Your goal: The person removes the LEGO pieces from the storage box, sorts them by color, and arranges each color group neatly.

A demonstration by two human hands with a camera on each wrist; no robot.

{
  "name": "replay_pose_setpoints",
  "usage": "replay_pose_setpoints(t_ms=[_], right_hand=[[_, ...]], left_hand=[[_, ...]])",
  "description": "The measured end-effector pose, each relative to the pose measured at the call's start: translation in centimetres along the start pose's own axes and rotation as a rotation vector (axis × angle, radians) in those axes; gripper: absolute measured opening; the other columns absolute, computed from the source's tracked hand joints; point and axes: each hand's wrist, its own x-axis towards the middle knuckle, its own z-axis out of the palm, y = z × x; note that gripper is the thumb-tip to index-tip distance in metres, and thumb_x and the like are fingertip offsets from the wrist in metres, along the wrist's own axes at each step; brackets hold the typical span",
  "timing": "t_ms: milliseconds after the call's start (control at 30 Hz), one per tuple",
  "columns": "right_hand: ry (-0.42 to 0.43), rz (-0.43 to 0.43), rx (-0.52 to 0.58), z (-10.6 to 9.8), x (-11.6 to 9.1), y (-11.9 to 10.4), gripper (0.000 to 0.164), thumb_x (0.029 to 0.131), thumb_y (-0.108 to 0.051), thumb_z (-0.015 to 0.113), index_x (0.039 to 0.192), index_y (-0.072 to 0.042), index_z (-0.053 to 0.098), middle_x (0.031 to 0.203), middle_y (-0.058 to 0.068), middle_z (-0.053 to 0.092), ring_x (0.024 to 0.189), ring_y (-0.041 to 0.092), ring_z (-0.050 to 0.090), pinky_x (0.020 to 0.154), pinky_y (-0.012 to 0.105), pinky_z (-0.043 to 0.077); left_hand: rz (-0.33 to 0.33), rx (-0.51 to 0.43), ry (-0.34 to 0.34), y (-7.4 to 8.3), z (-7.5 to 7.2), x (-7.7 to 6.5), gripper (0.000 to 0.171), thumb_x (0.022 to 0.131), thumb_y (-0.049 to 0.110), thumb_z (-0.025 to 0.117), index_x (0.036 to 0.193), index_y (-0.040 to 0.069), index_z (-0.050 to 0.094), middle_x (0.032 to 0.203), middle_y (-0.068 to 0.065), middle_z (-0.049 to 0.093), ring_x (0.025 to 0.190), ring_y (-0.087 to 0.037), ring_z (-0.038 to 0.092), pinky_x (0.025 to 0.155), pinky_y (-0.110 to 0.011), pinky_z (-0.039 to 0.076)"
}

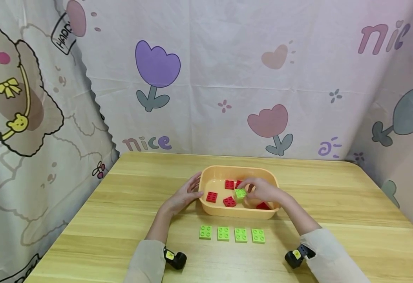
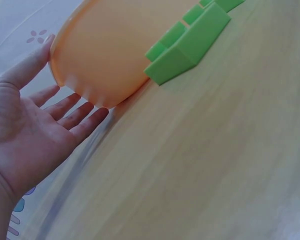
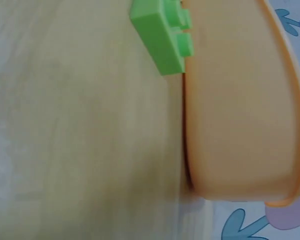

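Observation:
An orange plastic basin (image 1: 242, 212) stands on the table with several red toy bricks (image 1: 211, 197) inside. My right hand (image 1: 263, 190) reaches over its right end and pinches a light green toy brick (image 1: 240, 193) among the red ones. At the left end rests my left hand (image 1: 183, 197), its thumb at the rim and its fairly straight fingers (image 2: 92, 124) against the outer wall. In front of the basin, several green bricks (image 1: 223, 234) form a row, studs up. Only a sliver of the right hand shows in the right wrist view.
The wooden table (image 1: 150, 177) runs back to a patterned cloth (image 1: 210, 59) hung behind it, with more cloth on both sides. A small black camera (image 1: 176, 260) sits on the left wrist, another camera (image 1: 295, 258) on the right.

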Motion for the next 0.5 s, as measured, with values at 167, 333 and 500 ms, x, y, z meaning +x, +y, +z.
replay_pose_setpoints(t_ms=[167, 333, 500], right_hand=[[0.035, -0.034, 0.001, -0.5, -0.9, -0.4, 0.031, 0.077, 0.001, 0.066, 0.108, -0.002, 0.064, 0.102, 0.006, 0.06, 0.082, 0.021, 0.054, 0.063, 0.026, 0.049], [0.059, -0.049, 0.021, -0.9, -2.0, -0.8, 0.031, 0.078, 0.0, 0.067, 0.109, -0.001, 0.063, 0.097, 0.005, 0.059, 0.08, 0.02, 0.053, 0.061, 0.025, 0.049], [0.086, -0.024, 0.029, -1.2, -3.0, -1.2, 0.032, 0.078, -0.002, 0.068, 0.11, -0.004, 0.063, 0.096, 0.002, 0.059, 0.08, 0.019, 0.052, 0.06, 0.025, 0.049]], left_hand=[[-0.008, -0.008, 0.012, 0.0, 0.1, 0.0, 0.074, 0.088, -0.004, 0.055, 0.148, 0.011, 0.014, 0.151, -0.014, 0.011, 0.135, -0.029, 0.013, 0.105, -0.038, 0.026], [-0.002, -0.005, 0.008, -0.1, 0.1, -0.1, 0.073, 0.088, -0.005, 0.053, 0.148, 0.01, 0.012, 0.151, -0.015, 0.01, 0.135, -0.03, 0.013, 0.105, -0.039, 0.026], [-0.001, 0.004, 0.007, 0.0, 0.1, -0.1, 0.072, 0.089, -0.005, 0.051, 0.148, 0.01, 0.012, 0.151, -0.015, 0.01, 0.135, -0.03, 0.013, 0.105, -0.038, 0.026]])
